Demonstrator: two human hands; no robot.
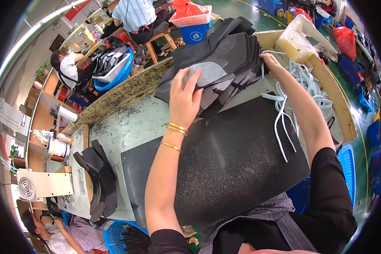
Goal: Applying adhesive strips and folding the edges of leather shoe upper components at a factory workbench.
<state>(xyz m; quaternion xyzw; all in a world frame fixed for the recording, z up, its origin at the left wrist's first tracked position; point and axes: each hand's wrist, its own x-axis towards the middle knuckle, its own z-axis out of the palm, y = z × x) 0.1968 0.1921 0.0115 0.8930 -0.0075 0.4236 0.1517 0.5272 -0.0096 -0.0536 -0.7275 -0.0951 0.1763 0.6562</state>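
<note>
A heap of dark grey, flat cut pieces (230,50) lies at the far side of the table. My left hand (184,95) rests on its near left part, fingers spread, fingertips touching a lighter grey piece (208,74) on top. At the heap's right edge my right hand (271,67) has its fingers closed on a thin white strip (263,71), whose end hangs below them. The fingertips there are partly hidden against the pieces. In front of me lies a large black mat (228,156), dusted with crumbs over its middle.
Tangled white strips (305,82) lie to the right beside a cut-open white plastic container (294,40). Wooden boards (127,86) edge the table. Curved dark pieces (98,175) lie at the left near a sewing machine (44,185). Other people work beyond the table and at lower left.
</note>
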